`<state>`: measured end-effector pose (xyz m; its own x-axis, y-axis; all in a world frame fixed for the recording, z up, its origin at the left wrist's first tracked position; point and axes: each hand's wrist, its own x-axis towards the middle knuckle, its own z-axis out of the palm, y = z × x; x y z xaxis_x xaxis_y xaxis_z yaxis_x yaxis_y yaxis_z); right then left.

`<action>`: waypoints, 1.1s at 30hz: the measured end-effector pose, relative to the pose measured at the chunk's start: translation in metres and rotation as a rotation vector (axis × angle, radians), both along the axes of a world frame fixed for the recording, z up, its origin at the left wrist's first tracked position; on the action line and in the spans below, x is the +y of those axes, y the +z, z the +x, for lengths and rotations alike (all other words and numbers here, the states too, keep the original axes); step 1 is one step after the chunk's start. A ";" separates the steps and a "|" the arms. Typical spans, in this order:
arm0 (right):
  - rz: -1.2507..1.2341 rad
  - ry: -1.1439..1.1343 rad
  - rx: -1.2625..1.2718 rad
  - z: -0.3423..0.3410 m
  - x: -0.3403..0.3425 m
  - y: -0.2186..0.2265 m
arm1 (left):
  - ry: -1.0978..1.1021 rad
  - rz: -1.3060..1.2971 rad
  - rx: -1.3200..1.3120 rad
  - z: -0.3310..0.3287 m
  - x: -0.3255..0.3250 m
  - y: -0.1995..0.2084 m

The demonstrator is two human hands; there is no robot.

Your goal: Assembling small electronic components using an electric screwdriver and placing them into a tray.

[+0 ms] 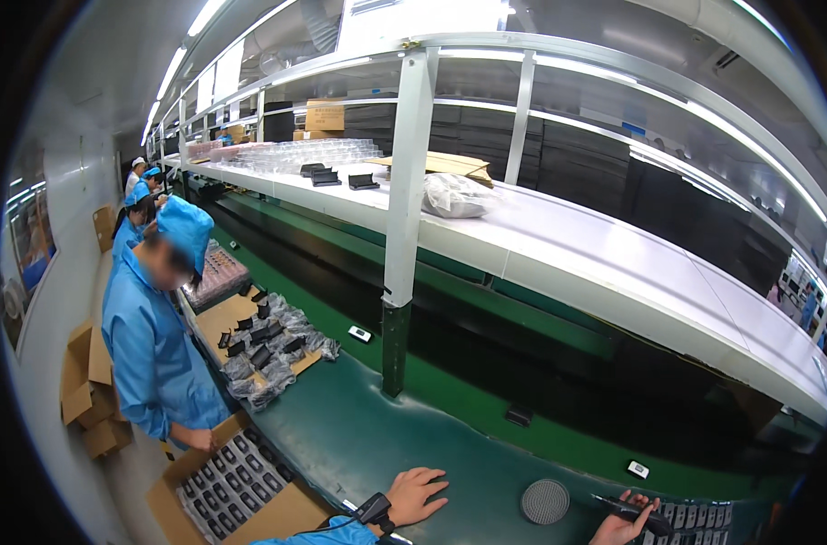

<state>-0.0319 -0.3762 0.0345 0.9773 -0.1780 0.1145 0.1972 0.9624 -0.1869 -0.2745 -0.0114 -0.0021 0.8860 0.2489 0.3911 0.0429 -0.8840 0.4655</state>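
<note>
My left hand (pixel 417 496) lies palm down on the green tabletop (pixel 377 431), its fingers spread and nothing in it. A black band with a small device (pixel 374 510) is strapped round that wrist. At the lower right my right hand (pixel 628 521) is closed round a black tapered tool (pixel 657 523), whose thin end points left; its exact kind is hard to make out. Between the two hands lies a round grey disc (pixel 545 502) with a fine-patterned surface. Beside the right hand, a tray of small dark-and-grey parts (pixel 702 520) runs to the lower edge.
An open carton (pixel 173 504) with rows of small black devices stands left, next to a co-worker in blue (pixel 150 336). Black parts in plastic bags (pixel 272 350) lie beyond. Small white devices (pixel 360 334) sit on the green belt (pixel 450 372). A post (pixel 404 200) and white shelf (pixel 613 254) rise ahead.
</note>
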 end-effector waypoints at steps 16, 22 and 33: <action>0.010 0.081 -0.145 0.011 -0.018 -0.015 | -0.322 -0.319 0.184 0.005 0.024 0.017; 0.036 0.081 -0.151 0.004 -0.013 0.007 | 0.001 -0.173 -0.016 0.020 0.009 0.019; 0.037 0.064 -0.185 0.011 -0.020 -0.026 | 0.034 -0.038 0.107 0.016 0.004 0.023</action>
<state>-0.0206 -0.3958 0.0086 0.9497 -0.1239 0.2876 0.1632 0.9796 -0.1170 -0.2587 -0.0075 0.0207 0.9132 0.2922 0.2840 0.1237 -0.8628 0.4902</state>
